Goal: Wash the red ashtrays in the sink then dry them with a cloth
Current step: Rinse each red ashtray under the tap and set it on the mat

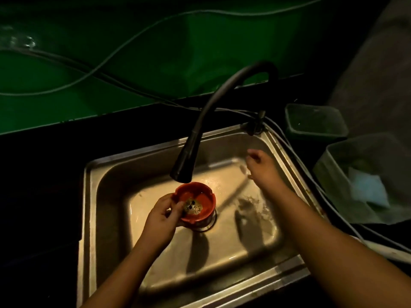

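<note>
Head cam: left hand (160, 218) grips red ashtray (195, 202) under faucet (184, 165) in sink (104, 187); right hand (261, 165) loosely curled, empty.

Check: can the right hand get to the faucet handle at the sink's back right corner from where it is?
Probably yes. The right hand hangs empty over the sink, just below the faucet handle, with nothing between them. The left hand holds the red ashtray.

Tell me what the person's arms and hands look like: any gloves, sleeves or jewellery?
Both forearms are bare as far as the picture shows, with no sleeves in view. The left hand and right hand wear no gloves. I can make out no watch, bracelet or ring, though the light is dim and small details could be missed.
</note>
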Demonstrator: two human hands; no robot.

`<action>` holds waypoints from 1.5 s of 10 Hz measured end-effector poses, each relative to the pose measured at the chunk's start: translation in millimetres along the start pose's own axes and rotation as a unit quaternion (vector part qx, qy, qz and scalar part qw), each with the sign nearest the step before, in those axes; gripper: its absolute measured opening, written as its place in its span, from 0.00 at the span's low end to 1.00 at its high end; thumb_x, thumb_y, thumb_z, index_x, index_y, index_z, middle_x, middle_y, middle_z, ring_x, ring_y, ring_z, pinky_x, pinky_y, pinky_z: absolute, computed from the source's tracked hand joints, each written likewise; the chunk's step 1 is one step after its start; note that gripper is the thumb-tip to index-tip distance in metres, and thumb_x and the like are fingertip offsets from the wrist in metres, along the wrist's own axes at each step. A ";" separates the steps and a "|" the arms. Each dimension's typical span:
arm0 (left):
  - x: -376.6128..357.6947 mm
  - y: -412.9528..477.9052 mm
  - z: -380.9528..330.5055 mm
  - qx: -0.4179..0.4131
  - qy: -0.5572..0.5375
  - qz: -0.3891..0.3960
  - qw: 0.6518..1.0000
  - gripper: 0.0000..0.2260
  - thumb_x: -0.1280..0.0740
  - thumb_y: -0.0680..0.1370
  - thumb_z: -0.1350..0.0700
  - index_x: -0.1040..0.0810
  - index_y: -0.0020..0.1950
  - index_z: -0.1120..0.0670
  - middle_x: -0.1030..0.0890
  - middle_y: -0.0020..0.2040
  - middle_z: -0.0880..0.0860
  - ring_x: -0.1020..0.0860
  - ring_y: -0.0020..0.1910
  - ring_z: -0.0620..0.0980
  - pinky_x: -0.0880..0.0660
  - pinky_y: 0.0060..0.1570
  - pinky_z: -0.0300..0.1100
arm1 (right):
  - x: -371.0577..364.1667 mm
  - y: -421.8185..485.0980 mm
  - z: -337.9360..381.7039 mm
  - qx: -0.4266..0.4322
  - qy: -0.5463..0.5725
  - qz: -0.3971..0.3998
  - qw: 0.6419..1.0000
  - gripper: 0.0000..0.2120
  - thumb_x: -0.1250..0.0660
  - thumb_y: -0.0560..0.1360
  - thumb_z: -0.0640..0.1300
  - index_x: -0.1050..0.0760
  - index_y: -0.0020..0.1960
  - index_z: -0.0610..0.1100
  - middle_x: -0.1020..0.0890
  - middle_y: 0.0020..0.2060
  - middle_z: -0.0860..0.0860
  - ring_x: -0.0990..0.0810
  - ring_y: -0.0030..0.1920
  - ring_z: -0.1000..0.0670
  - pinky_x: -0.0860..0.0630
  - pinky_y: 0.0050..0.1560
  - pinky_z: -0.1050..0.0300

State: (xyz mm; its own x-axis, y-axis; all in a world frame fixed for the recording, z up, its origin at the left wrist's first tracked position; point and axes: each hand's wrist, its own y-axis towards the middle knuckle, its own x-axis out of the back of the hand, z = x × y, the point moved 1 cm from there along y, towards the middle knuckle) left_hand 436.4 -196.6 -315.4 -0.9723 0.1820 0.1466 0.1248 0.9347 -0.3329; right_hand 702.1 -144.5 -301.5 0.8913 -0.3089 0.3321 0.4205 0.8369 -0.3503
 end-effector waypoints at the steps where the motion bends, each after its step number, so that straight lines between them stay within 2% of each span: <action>1: -3.0 4.5 0.2 0.011 -0.010 -0.004 1.000 0.05 0.36 0.79 0.57 0.24 0.53 0.49 0.21 0.57 0.51 0.18 0.47 0.52 0.19 0.47 0.49 | -3.8 34.6 6.3 0.035 -0.055 -0.019 0.998 0.27 0.35 0.76 0.45 0.37 0.74 0.48 0.31 0.70 0.46 0.29 0.67 0.43 0.29 0.66 0.48; 2: -1.9 10.9 5.2 0.037 -0.023 0.008 0.999 0.21 0.38 0.80 0.60 0.32 0.68 0.41 0.26 0.60 0.42 0.20 0.52 0.49 0.20 0.50 0.47 | -9.1 54.2 9.0 0.053 -0.036 -0.028 0.998 0.33 0.37 0.77 0.43 0.48 0.78 0.51 0.41 0.76 0.48 0.36 0.72 0.46 0.33 0.70 0.46; 3: 1.7 20.5 12.3 0.072 -0.049 -0.008 0.996 0.26 0.36 0.78 0.63 0.37 0.72 0.42 0.25 0.59 0.44 0.21 0.55 0.50 0.20 0.50 0.47 | -10.6 72.7 22.1 0.086 -0.064 -0.085 0.991 0.25 0.41 0.80 0.43 0.42 0.76 0.43 0.34 0.72 0.42 0.33 0.71 0.44 0.36 0.72 0.50; 4: 3.7 33.5 17.0 0.096 -0.071 -0.022 0.993 0.24 0.33 0.77 0.58 0.33 0.71 0.46 0.20 0.57 0.53 0.20 0.55 0.54 0.20 0.46 0.48 | -11.8 89.4 32.1 0.068 -0.101 -0.138 0.983 0.18 0.44 0.81 0.42 0.31 0.70 0.39 0.26 0.66 0.42 0.29 0.67 0.44 0.34 0.65 0.58; 5: 2.6 42.9 12.9 0.088 -0.064 -0.025 0.994 0.18 0.34 0.77 0.59 0.28 0.67 0.51 0.19 0.56 0.53 0.19 0.52 0.53 0.21 0.45 0.47 | -21.3 103.1 31.6 0.066 -0.082 -0.182 0.978 0.16 0.45 0.81 0.42 0.26 0.65 0.42 0.22 0.62 0.43 0.25 0.62 0.46 0.35 0.48 0.75; 6: 5.1 47.8 10.2 0.074 -0.050 -0.020 0.996 0.15 0.36 0.78 0.63 0.25 0.63 0.53 0.18 0.55 0.52 0.19 0.50 0.51 0.22 0.44 0.45 | -30.2 104.9 44.8 0.043 -0.168 -0.176 0.969 0.18 0.47 0.82 0.40 0.32 0.71 0.45 0.26 0.67 0.48 0.27 0.65 0.47 0.34 0.54 0.70; 7: 12.4 50.4 10.9 0.071 -0.058 -0.013 0.996 0.15 0.35 0.78 0.61 0.25 0.64 0.53 0.18 0.54 0.51 0.19 0.52 0.51 0.22 0.44 0.44 | -29.4 112.0 47.0 0.100 -0.249 -0.161 0.950 0.15 0.45 0.81 0.39 0.26 0.65 0.40 0.22 0.61 0.42 0.25 0.62 0.41 0.31 0.59 0.54; 8: 17.2 50.0 9.4 0.068 -0.072 -0.010 0.995 0.15 0.35 0.78 0.61 0.24 0.63 0.52 0.17 0.52 0.49 0.19 0.52 0.50 0.21 0.45 0.44 | -30.2 111.8 52.7 0.106 -0.253 -0.138 0.952 0.15 0.45 0.80 0.40 0.24 0.60 0.38 0.21 0.57 0.39 0.25 0.59 0.39 0.31 0.58 0.52; 9: 18.9 48.3 10.0 0.069 -0.081 -0.009 0.994 0.14 0.36 0.79 0.62 0.23 0.64 0.54 0.17 0.53 0.50 0.19 0.52 0.51 0.21 0.40 0.39 | -35.9 107.3 53.8 0.083 -0.222 -0.148 0.960 0.16 0.43 0.80 0.41 0.27 0.64 0.36 0.25 0.62 0.38 0.27 0.62 0.41 0.35 0.58 0.59; 10: 20.2 45.7 11.1 0.077 -0.089 -0.005 0.993 0.15 0.37 0.79 0.63 0.24 0.64 0.54 0.17 0.54 0.51 0.19 0.53 0.52 0.21 0.43 0.43 | -47.1 72.2 50.3 0.087 -0.127 -0.189 0.970 0.24 0.39 0.80 0.44 0.39 0.73 0.37 0.34 0.65 0.48 0.31 0.62 0.52 0.43 0.57 0.77; 11: 21.3 41.4 13.5 0.093 -0.108 0.008 0.990 0.15 0.37 0.79 0.63 0.23 0.63 0.50 0.17 0.53 0.52 0.19 0.53 0.53 0.21 0.50 0.51 | -62.5 29.3 16.7 0.033 -0.010 -0.081 0.996 0.10 0.40 0.81 0.44 0.26 0.59 0.43 0.27 0.47 0.55 0.28 0.43 0.59 0.27 0.49 0.66; 12: 21.0 35.0 16.8 0.130 -0.151 0.031 0.980 0.16 0.37 0.78 0.64 0.24 0.62 0.49 0.18 0.54 0.54 0.20 0.54 0.56 0.22 0.50 0.51 | -75.9 -21.3 -9.8 -0.113 0.053 0.124 0.984 0.10 0.41 0.81 0.50 0.25 0.56 0.47 0.20 0.50 0.48 0.24 0.41 0.52 0.28 0.39 0.58; 13: 21.1 23.9 21.5 0.168 -0.198 0.043 0.965 0.16 0.35 0.77 0.63 0.25 0.62 0.49 0.17 0.53 0.54 0.19 0.53 0.56 0.21 0.48 0.47 | -86.2 -65.3 -22.3 -0.217 0.132 0.263 0.931 0.17 0.41 0.80 0.54 0.29 0.63 0.46 0.21 0.56 0.48 0.21 0.52 0.47 0.20 0.41 0.53; 14: 25.9 12.3 30.3 0.202 -0.222 0.051 0.953 0.16 0.36 0.77 0.63 0.26 0.63 0.50 0.18 0.56 0.56 0.19 0.54 0.57 0.22 0.50 0.48 | -94.7 -92.8 -32.4 -0.215 0.146 0.275 0.926 0.11 0.38 0.80 0.45 0.31 0.61 0.53 0.24 0.61 0.45 0.22 0.57 0.44 0.18 0.45 0.49; 15: 31.2 0.6 36.6 0.231 -0.191 0.092 0.950 0.14 0.37 0.79 0.59 0.26 0.64 0.47 0.18 0.56 0.53 0.19 0.55 0.54 0.23 0.51 0.46 | -98.4 -98.5 -40.9 -0.196 0.096 0.241 0.946 0.12 0.39 0.80 0.40 0.30 0.57 0.57 0.26 0.61 0.45 0.21 0.55 0.41 0.17 0.40 0.49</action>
State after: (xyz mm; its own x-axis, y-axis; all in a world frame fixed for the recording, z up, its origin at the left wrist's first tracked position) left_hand 398.9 -201.5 -345.1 -0.9543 0.1236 -0.2722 0.2853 0.6483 -0.7059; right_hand 579.9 -215.0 -335.5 0.9939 -0.0429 -0.1015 -0.0453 0.6807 -0.7312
